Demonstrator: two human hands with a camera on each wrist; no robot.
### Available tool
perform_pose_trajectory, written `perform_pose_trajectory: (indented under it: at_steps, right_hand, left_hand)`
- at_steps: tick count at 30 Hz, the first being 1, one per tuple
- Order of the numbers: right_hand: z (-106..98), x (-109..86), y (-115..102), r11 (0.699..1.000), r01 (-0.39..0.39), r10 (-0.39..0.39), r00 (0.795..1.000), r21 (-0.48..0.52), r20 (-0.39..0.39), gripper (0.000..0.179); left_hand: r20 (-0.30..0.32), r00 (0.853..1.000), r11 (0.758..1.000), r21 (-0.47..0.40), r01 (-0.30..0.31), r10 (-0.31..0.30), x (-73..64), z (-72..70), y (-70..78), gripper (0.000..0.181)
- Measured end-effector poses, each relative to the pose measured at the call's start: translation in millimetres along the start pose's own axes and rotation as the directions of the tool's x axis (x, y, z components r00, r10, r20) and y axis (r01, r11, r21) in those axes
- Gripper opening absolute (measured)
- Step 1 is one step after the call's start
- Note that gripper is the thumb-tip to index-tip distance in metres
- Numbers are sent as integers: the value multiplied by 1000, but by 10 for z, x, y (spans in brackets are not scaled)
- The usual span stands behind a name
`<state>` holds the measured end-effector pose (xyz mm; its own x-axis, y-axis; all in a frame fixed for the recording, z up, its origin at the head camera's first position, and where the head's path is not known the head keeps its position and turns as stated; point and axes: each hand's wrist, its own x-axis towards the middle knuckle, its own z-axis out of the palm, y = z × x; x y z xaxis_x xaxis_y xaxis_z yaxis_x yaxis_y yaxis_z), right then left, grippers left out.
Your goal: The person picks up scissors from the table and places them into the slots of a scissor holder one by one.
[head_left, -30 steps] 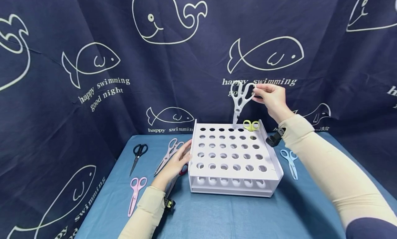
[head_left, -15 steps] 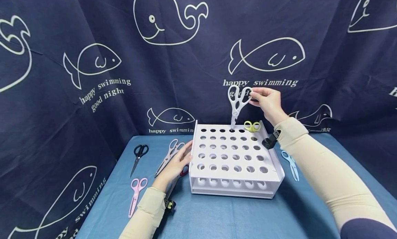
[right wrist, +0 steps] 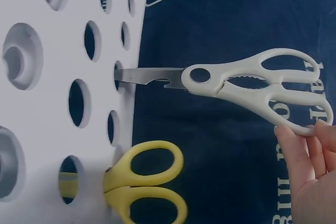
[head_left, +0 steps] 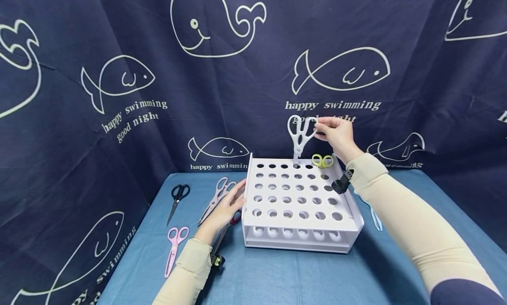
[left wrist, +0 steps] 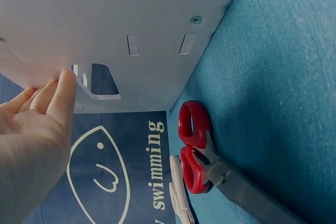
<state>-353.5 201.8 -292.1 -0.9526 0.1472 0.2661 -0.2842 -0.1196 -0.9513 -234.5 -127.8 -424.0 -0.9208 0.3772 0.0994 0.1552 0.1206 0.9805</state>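
My right hand [head_left: 336, 132] pinches one handle loop of the white scissors [right wrist: 247, 80] between thumb and fingers. Their blades point down, with the tip inside a back-row hole of the white rack [head_left: 277, 225]. In the right wrist view, part of the blade still shows outside the hole. My left hand [head_left: 225, 210] rests its fairly straight fingers against the rack's left side panel [left wrist: 157, 3]. Yellow scissors [head_left: 322, 161] stand in the back right corner hole. Red-handled scissors [left wrist: 194, 145] lie on the table below my left hand.
Black scissors [head_left: 178, 199], pink scissors [head_left: 173, 250] and pale pink scissors [head_left: 215, 199] lie left of the rack on the blue cloth [head_left: 277, 278]. Light blue scissors [head_left: 375, 217] lie to its right, partly behind my right forearm. A dark printed curtain [head_left: 237, 98] hangs behind.
My right hand has moved down and slightly left with the white scissors, whose tip has gone from above the rack into a back-row hole. The left hand stays on the rack's side.
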Motion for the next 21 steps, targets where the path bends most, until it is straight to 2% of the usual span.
perform_pose_trajectory:
  at_steps: [4, 7, 12, 21]
  right_hand:
    - [8, -15, 51, 998, -24, 25, 1000, -52, 17, 28]
    - [22, -27, 77, 995, -31, 35, 999, -94, 38, 28]
    - [24, -51, 109, 995, -51, 56, 997, -87, 56, 23]
    - [23, -60, 139, 990, -74, 83, 993, -120, 79, 32]
  left_hand:
    - [-12, 1000, 1000, 9, 4, -4, 5, 5, 0, 58]
    - [-14, 1000, 1000, 16, 0, 0, 5, 3, -5, 58]
    - [-1, 1000, 1000, 22, 3, -3, 0, -4, -12, 59]
    - [15, 1000, 1000, -8, -8, 8, -1, -9, 13, 58]
